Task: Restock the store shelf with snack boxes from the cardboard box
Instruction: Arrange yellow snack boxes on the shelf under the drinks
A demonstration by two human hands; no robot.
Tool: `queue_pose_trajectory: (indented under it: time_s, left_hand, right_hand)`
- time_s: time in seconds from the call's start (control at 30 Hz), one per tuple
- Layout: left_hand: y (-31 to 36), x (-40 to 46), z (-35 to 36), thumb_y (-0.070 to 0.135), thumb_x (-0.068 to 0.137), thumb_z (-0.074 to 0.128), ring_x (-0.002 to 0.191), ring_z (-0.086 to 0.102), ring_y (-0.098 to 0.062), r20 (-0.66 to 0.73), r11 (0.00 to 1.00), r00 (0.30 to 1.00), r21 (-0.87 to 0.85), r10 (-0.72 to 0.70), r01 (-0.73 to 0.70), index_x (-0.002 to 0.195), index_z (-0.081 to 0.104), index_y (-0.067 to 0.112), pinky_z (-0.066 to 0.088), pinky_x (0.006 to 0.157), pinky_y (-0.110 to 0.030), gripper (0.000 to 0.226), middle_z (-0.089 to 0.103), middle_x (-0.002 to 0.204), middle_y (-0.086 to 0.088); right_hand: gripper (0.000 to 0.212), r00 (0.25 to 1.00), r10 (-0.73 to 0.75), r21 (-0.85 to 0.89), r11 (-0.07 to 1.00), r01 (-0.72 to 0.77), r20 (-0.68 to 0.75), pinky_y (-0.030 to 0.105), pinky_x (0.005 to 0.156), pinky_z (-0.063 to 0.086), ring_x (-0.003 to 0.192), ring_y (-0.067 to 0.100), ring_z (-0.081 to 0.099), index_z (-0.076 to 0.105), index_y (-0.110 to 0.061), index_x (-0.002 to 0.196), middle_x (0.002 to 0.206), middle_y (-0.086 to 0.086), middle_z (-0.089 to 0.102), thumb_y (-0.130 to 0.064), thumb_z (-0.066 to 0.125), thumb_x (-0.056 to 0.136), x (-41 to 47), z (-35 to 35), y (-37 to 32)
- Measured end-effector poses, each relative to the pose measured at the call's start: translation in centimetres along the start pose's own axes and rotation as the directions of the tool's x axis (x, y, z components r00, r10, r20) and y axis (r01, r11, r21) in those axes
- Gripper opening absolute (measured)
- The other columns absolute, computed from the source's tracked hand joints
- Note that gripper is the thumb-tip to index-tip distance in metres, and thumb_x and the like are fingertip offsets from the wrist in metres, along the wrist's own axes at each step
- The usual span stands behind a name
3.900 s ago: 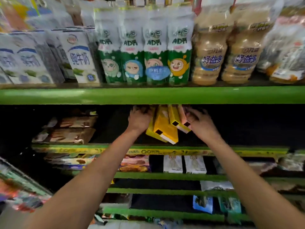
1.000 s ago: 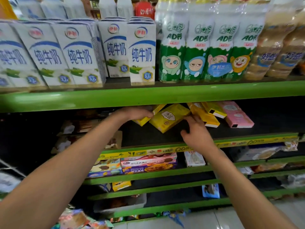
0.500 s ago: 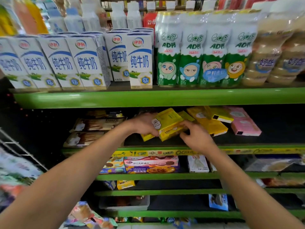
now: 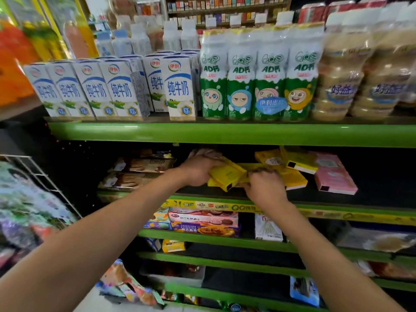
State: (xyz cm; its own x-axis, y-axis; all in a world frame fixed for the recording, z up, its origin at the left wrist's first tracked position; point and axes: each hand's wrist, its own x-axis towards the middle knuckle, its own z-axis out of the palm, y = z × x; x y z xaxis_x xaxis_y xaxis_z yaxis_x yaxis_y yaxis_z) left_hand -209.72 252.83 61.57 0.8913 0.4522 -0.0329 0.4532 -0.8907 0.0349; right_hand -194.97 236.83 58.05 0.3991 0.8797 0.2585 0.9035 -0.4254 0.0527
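Note:
Both my hands are inside the dark second shelf (image 4: 337, 199), under the green shelf lip. My left hand (image 4: 199, 171) grips the left end of a small stack of yellow snack boxes (image 4: 227, 175), fingers curled over its top. My right hand (image 4: 264, 188) holds the stack's right end from the front. To the right lie more yellow boxes (image 4: 292, 163), tilted against one another, and a pink box (image 4: 333, 174) lying flat. The cardboard box is out of view.
Milk cartons (image 4: 121, 88) and green drink bottles (image 4: 254, 77) fill the shelf above. Brown biscuit packs (image 4: 139, 170) lie left of my hands. Cookie boxes (image 4: 202, 221) sit on the shelf below. A wire rack (image 4: 33, 176) with bright packets stands at the left.
The yellow stack has turned and dropped lower between my hands, and my right hand has closed on its right end. The view has pulled back and up a little.

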Motion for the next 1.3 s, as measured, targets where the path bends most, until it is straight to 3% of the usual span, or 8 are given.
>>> queue_pose_trajectory:
  time_s: [0.1,0.2,0.43,0.57,0.73,0.9,1.0,1.3]
  left_hand:
    - [-0.1,-0.9,1.1,0.025,0.085,0.051,0.128,0.038,-0.032,-0.294,0.987,0.944,-0.095,-0.151,0.128,0.130,0.060,0.033,0.031,0.098,-0.040,0.047,0.047,0.144,0.000]
    - [-0.8,-1.3,1.6,0.032,0.092,0.056,0.125,0.046,-0.035,-0.225,0.832,0.857,-0.441,-0.464,0.335,0.136,0.054,0.019,0.040,0.103,-0.037,0.046,0.047,0.137,-0.012]
    - [0.4,-0.9,1.9,0.048,0.084,0.071,0.124,0.051,-0.024,0.240,0.351,0.779,-0.789,-0.579,0.504,0.146,0.039,0.016,0.054,0.076,-0.033,0.076,0.048,0.146,-0.005]
    - [0.2,-0.5,1.8,0.025,0.084,0.076,0.100,0.059,-0.015,0.320,0.126,0.772,-0.881,-0.548,0.455,0.126,0.057,0.014,0.047,0.068,-0.029,0.047,0.064,0.125,-0.003]
    - [-1.1,-1.3,1.6,0.009,0.092,0.064,0.103,0.063,-0.024,0.398,-0.150,0.787,-0.916,-0.472,0.373,0.115,0.064,0.009,0.048,0.094,-0.038,0.023,0.066,0.125,-0.013]
    - [-1.2,-2.1,1.6,0.005,0.096,0.052,0.098,0.066,-0.025,0.318,-0.280,0.865,-0.935,-0.388,0.218,0.122,0.059,0.015,0.054,0.076,-0.036,0.029,0.070,0.113,-0.010]
    - [-1.4,-2.5,2.4,-0.001,0.093,0.052,0.105,0.067,-0.027,0.273,-0.312,0.900,-0.936,-0.340,0.166,0.124,0.058,0.016,0.054,0.086,-0.040,0.036,0.071,0.116,-0.010]
    - [-1.9,-2.8,3.8,-0.021,0.080,0.044,0.104,0.069,-0.027,0.192,-0.203,0.940,-0.970,-0.281,0.138,0.120,0.059,0.018,0.057,0.080,-0.042,0.058,0.073,0.112,-0.006]
  right_hand:
    - [0.035,1.000,-0.019,0.363,0.931,0.027,-0.024,0.030,0.070,0.050,0.081,0.021,0.067,0.073,-0.022,0.093,0.086,0.000,0.071,-0.054,0.060,0.089,-0.3,-0.3,-1.2]
    - [0.020,0.996,0.087,0.658,0.752,-0.046,-0.030,0.031,0.077,0.052,0.094,0.023,0.067,0.072,-0.025,0.104,0.100,-0.001,0.074,-0.037,0.061,0.090,0.1,-0.6,-0.6]
    - [0.112,0.907,-0.010,0.344,0.927,-0.150,0.422,0.044,0.118,0.025,0.147,0.034,0.021,0.016,-0.024,0.157,0.161,0.009,0.024,-0.074,0.066,0.070,1.8,-0.3,-0.7]
    - [0.122,0.872,0.059,0.291,0.930,-0.225,0.486,0.042,0.114,0.033,0.144,0.031,0.031,0.023,-0.019,0.155,0.159,0.007,0.032,-0.071,0.078,0.059,3.6,-1.2,0.0]
    - [0.093,0.841,0.071,0.487,0.788,-0.377,0.536,0.030,0.100,0.043,0.129,0.025,0.050,0.046,-0.015,0.142,0.146,0.006,0.050,-0.058,0.082,0.068,5.0,-1.8,2.1]
    - [0.060,0.841,0.215,0.808,0.240,-0.538,0.496,0.038,0.103,0.044,0.124,0.027,0.055,0.053,-0.013,0.137,0.138,0.002,0.056,-0.041,0.071,0.087,5.6,-0.7,3.2]
    - [0.081,0.837,0.253,0.869,-0.029,-0.494,0.485,0.044,0.112,0.038,0.135,0.028,0.046,0.037,-0.016,0.150,0.149,0.003,0.046,-0.042,0.075,0.083,4.9,0.1,2.2]
    - [0.087,0.857,0.036,0.857,-0.076,-0.510,0.513,0.044,0.118,0.028,0.135,0.026,0.046,0.036,-0.013,0.149,0.147,0.008,0.050,-0.006,0.079,0.074,2.7,2.6,1.7]
